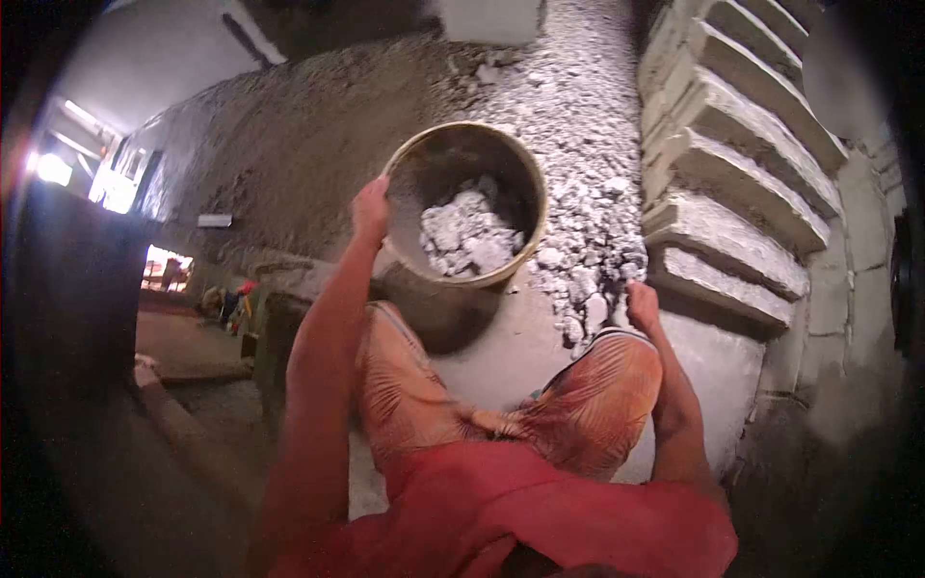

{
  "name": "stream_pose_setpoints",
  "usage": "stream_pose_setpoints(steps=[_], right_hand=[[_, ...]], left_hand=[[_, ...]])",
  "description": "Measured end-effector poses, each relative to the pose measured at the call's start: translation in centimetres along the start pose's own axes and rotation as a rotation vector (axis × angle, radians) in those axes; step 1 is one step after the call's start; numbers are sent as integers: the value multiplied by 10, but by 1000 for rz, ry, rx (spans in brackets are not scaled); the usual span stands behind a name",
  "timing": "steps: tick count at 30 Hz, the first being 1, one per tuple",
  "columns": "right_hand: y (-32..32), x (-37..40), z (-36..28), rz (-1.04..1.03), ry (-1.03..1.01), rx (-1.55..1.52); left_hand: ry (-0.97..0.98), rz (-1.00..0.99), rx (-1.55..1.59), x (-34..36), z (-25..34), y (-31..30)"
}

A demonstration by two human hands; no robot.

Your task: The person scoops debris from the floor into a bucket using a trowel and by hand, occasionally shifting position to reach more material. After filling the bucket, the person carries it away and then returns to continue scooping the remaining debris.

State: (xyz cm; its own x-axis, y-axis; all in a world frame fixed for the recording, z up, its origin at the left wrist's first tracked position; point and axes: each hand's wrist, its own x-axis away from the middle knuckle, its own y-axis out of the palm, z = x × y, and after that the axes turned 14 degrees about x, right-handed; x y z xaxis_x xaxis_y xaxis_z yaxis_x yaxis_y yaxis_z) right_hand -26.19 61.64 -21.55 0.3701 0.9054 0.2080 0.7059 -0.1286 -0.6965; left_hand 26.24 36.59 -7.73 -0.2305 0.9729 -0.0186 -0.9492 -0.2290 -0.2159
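Note:
A round bucket (536, 183) with a pale rim is tilted toward me in front of my knees. Pale grey lumps (470, 231) of rubble lie in the bottom of it. My left hand (370, 209) grips the bucket's left rim, fingers curled over the edge. Beside my right knee, my right hand (644, 304) is closed at the near edge of a heap of broken grey rubble (590, 226). Whatever it may hold is hidden among the dark and pale chunks.
Stacked, dusty slabs (727, 222) rise like steps along the right. The rubble strip runs away between them and a brown earthen slope (279, 144). A pale block (491, 19) stands at the far end. Bright openings (116, 188) show at the left.

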Motion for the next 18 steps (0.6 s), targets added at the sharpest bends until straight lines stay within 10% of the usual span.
stream_pose_setpoints(steps=[2,18], right_hand=[[-2,-15,12,157,-333,296],[-125,13,-267,-197,-168,209]], left_hand=[[11,41,44,4,4,0],[329,-36,-202,-1,-14,-6]])
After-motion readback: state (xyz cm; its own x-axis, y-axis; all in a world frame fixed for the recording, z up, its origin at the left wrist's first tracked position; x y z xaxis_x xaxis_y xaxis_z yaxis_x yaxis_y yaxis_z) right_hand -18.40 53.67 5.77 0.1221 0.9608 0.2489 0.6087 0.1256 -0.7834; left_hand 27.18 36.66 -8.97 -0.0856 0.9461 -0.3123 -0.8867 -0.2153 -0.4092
